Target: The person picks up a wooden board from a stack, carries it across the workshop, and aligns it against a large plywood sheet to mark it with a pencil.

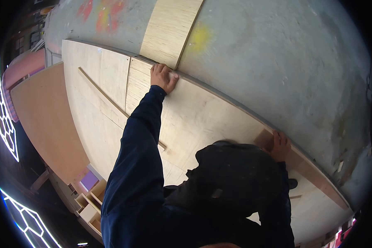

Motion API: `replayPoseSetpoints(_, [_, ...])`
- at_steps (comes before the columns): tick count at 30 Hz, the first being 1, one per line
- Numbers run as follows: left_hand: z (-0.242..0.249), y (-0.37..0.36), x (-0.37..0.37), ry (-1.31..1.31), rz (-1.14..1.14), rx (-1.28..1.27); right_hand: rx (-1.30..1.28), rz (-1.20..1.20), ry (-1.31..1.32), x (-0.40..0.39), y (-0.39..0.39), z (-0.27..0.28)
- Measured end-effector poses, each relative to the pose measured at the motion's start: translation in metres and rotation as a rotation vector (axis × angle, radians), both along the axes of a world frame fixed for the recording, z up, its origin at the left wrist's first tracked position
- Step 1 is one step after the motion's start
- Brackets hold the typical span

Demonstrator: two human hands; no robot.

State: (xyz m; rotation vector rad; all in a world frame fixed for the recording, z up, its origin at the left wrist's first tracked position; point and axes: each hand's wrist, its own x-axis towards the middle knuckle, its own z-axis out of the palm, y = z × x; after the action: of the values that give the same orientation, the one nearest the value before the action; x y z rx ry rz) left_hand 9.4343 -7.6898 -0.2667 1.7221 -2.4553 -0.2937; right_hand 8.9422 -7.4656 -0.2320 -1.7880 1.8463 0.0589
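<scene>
A large pale plywood sheet (202, 115) lies in front of me, its far edge against the grey concrete floor (277, 62). My left hand (163, 77) reaches out on a dark blue sleeve, fingers curled over the sheet's far edge just below a narrower plywood board (169, 29) that lies on the concrete. My right hand (280, 144) grips a brown wooden strip (318, 180) that runs along the same edge to the right. Dark clothing (231, 177) hides the sheet between my arms.
A thin wooden batten (103, 93) lies diagonally across the left part of the plywood. A brown board (45, 120) lies further left, with small wooden compartments (89, 204) below it. Red and yellow paint marks stain the concrete at top left.
</scene>
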Motion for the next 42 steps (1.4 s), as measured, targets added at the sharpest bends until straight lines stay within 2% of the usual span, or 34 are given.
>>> replayPoseSetpoints(5, [-0.002, 0.001, 0.003, 0.030, 0.011, 0.003, -0.057, 0.034, 0.051, -0.006, 0.014, -0.023])
replayPoseSetpoints(9, [0.001, 0.002, 0.000, -0.043, 0.082, -0.047, -0.078, 0.039, 0.045, -0.009, 0.018, -0.030])
replayPoseSetpoints(14, [0.003, 0.000, 0.000, -0.037, 0.139, 0.027, -0.139, 0.104, 0.096, -0.016, 0.023, -0.041])
replayPoseSetpoints(18, [0.004, -0.002, 0.002, -0.031, 0.131, 0.044, -0.140, 0.131, 0.091, -0.017, 0.020, -0.039])
replayPoseSetpoints(26, [0.006, -0.002, 0.004, -0.028, 0.142, 0.070, -0.329, 0.155, 0.186, -0.014, 0.018, -0.044])
replayPoseSetpoints(32, [0.006, -0.003, 0.005, -0.023, 0.143, 0.099, -0.381, 0.151, 0.172, -0.010, 0.012, -0.040])
replayPoseSetpoints(42, [0.005, -0.003, 0.006, 0.020, 0.123, 0.057, -0.379, 0.125, 0.207, -0.008, 0.013, -0.039])
